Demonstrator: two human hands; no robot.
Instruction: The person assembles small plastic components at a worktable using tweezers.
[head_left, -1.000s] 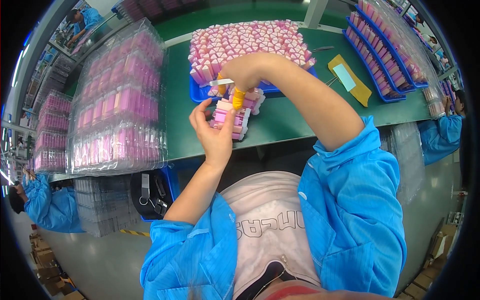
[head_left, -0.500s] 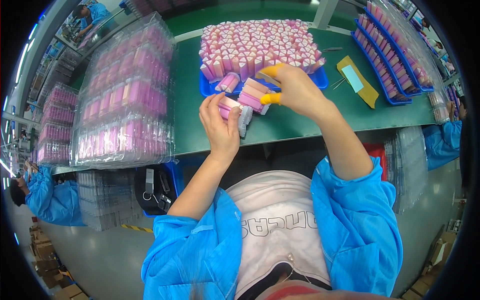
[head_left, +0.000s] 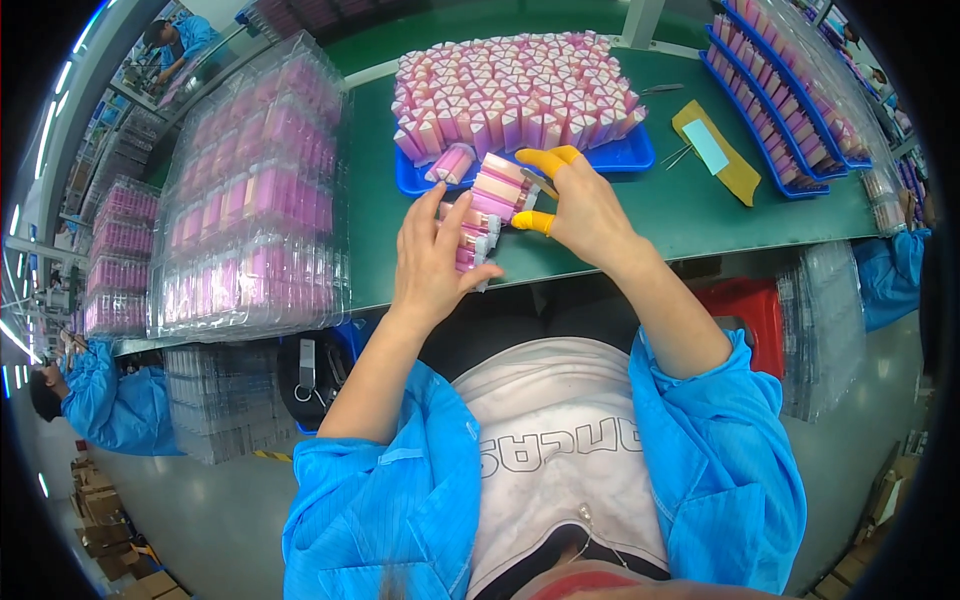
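Clear plastic trays (head_left: 170, 325) of pink blocks (head_left: 245, 190) stood stacked at the frame's left. Around upper centre, the left hand (head_left: 425, 255) was curled around a pink bundle (head_left: 472, 243); just up and right lay a second bundle (head_left: 500, 186), beside which the right hand (head_left: 592, 212) pinched a thin flat tool (head_left: 540, 182).

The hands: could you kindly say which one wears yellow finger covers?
The right hand: yellow covers sheathe its thumb and at least one finger; the left hand shows none.
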